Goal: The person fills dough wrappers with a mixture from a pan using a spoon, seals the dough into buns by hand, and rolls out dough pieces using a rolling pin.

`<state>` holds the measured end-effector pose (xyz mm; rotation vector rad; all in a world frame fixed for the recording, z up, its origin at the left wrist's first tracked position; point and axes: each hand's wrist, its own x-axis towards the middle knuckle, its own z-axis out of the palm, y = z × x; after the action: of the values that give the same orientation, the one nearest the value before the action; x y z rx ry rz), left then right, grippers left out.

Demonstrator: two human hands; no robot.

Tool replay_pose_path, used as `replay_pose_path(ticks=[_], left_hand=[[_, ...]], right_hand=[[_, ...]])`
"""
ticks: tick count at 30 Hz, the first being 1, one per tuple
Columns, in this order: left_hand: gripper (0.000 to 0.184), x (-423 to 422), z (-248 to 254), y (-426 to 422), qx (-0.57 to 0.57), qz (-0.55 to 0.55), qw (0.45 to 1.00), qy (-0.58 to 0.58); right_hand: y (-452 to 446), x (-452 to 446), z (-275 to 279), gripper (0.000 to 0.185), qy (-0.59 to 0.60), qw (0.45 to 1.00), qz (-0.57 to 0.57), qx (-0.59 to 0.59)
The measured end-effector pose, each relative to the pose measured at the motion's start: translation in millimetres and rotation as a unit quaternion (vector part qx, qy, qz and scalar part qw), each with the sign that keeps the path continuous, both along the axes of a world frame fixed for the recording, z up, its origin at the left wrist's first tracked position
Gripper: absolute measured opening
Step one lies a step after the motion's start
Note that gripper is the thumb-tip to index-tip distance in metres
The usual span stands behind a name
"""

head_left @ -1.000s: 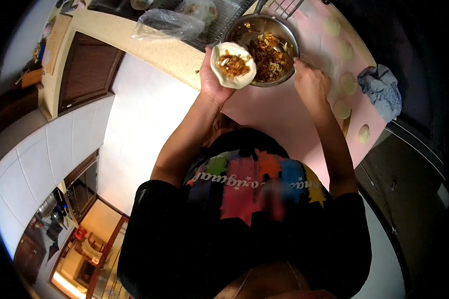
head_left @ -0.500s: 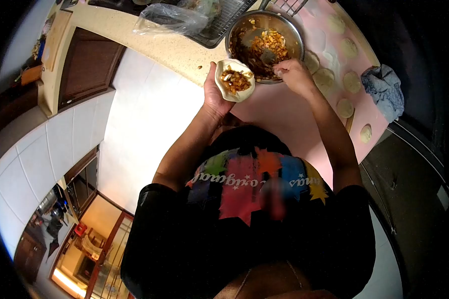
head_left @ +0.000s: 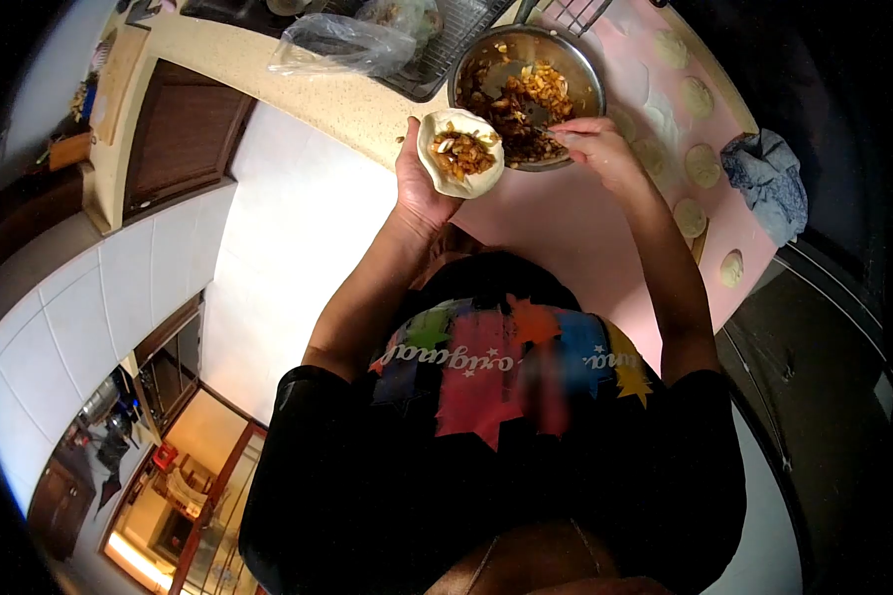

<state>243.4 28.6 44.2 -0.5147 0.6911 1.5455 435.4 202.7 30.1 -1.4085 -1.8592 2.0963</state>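
A round dough wrapper [head_left: 476, 185] lies in the palm of my left hand [head_left: 422, 190], its edge curling up around a heap of brown chopped filling [head_left: 460, 153]. My left fingers are mostly hidden under the dough; the thumb shows at its side. Just to the right is a metal pan [head_left: 597, 71] with more of the brown filling [head_left: 541, 89] inside. At the pan's near right rim, my right hand [head_left: 605, 149] pinches a spoon [head_left: 554, 133]; only a little of it shows, its lower end among the filling.
Several filled dough rounds [head_left: 702, 166] sit on the pink mat [head_left: 585, 233] to the right. A crumpled blue cloth [head_left: 767, 183] rests at the mat's right edge. Beyond the counter's [head_left: 342, 109] near part are a clear plastic bag [head_left: 342, 45] and a dark rack [head_left: 456, 50].
My right hand has shifted slightly right and down at the pan's rim. The left hand with the wrapper has moved a little left and up.
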Motion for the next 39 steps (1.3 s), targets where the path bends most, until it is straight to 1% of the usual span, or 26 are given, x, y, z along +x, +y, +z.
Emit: replay_pose_path(ticks=[2, 6, 8, 9, 12, 13, 15, 17, 18, 19, 20, 21, 22, 24, 25, 27, 28, 30, 32, 34, 36, 37, 39], left_hand=[[0.07, -2, 0, 1, 0.005, 0.011, 1.0, -0.001], [0.07, -2, 2, 5, 0.006, 0.013, 1.0, 0.009], [0.07, -1, 6, 9, 0.004, 0.011, 1.0, 0.018], [0.069, 1, 7, 7, 0.002, 0.008, 1.0, 0.028], [0.069, 5, 14, 3, 0.005, 0.0, 0.999, 0.041], [0.07, 3, 12, 2, 0.039, -0.004, 0.999, 0.02], [0.07, 8, 12, 14, 0.037, -0.007, 0.999, 0.018], [0.071, 14, 16, 34, 0.059, -0.003, 0.998, 0.007], [0.071, 16, 22, 41, 0.085, 0.001, 0.996, -0.015], [0.071, 19, 20, 50, 0.096, 0.009, 0.995, -0.013], [0.072, 20, 18, 59, 0.107, 0.016, 0.994, -0.011], [0.072, 20, 20, 70, 0.105, 0.018, 0.994, -0.011], [0.071, 19, 24, 78, 0.108, 0.03, 0.994, -0.017], [0.071, 19, 29, 78, 0.113, 0.039, 0.993, -0.021], [0.07, 19, 31, 79, 0.112, 0.035, 0.993, -0.019], [0.068, 19, 28, 78, 0.112, 0.031, 0.993, -0.017], [0.067, 19, 24, 77, 0.115, 0.036, 0.992, -0.027], [0.065, 18, 20, 75, 0.118, 0.041, 0.992, -0.035], [0.064, 15, 20, 75, 0.132, 0.023, 0.991, -0.006], [0.064, 16, 22, 76, 0.136, 0.02, 0.991, 0.001], [0.065, 16, 23, 75, 0.14, 0.016, 0.99, 0.007], [0.065, 15, 21, 76, 0.144, 0.025, 0.989, -0.01], [0.069, 16, 18, 76, 0.15, 0.037, 0.988, -0.029]], right_hand=[[2, 2, 7, 0.025, -0.011, 0.999, -0.011, -0.03], [7, 11, 8, 0.025, -0.005, 0.999, -0.03, -0.03], [10, 13, 11, 0.026, 0.034, 0.997, -0.061, -0.02], [3, 14, 16, 0.026, 0.034, 0.997, -0.062, -0.017], [-17, 10, 50, 0.025, 0.037, 0.996, -0.083, 0.022], [-25, 6, 62, 0.024, 0.055, 0.994, -0.086, 0.037], [-34, 1, 80, 0.024, 0.073, 0.992, -0.088, 0.051], [-40, -1, 94, 0.024, 0.051, 0.992, -0.068, 0.097], [-47, -3, 89, 0.024, 0.05, 0.992, -0.067, 0.099], [-56, -5, 78, 0.024, 0.043, 0.964, -0.063, 0.253], [-61, -8, 74, 0.024, 0.034, 0.914, -0.057, 0.401], [-57, -11, 78, 0.025, 0.015, 0.843, -0.005, 0.538], [-54, -13, 78, 0.029, 0.001, 0.778, 0.029, 0.628], [-72, -10, 69, 0.031, -0.056, 0.709, 0.062, 0.7], [-72, -9, 63, 0.031, -0.056, 0.709, 0.063, 0.7], [-69, -8, 50, 0.034, -0.025, 0.681, 0.046, 0.731], [-69, -7, 49, 0.034, -0.025, 0.681, 0.046, 0.731], [-70, -5, 48, 0.037, 0.008, 0.676, 0.011, 0.737], [-71, -6, 55, 0.037, 0.01, 0.677, 0.011, 0.736], [-73, -8, 57, 0.037, 0.011, 0.678, 0.011, 0.735], [-74, -9, 55, 0.037, 0.008, 0.657, 0.036, 0.753], [-75, -10, 55, 0.037, 0.008, 0.657, 0.035, 0.753], [-80, -8, 55, 0.037, 0.024, 0.695, 0.031, 0.718]])
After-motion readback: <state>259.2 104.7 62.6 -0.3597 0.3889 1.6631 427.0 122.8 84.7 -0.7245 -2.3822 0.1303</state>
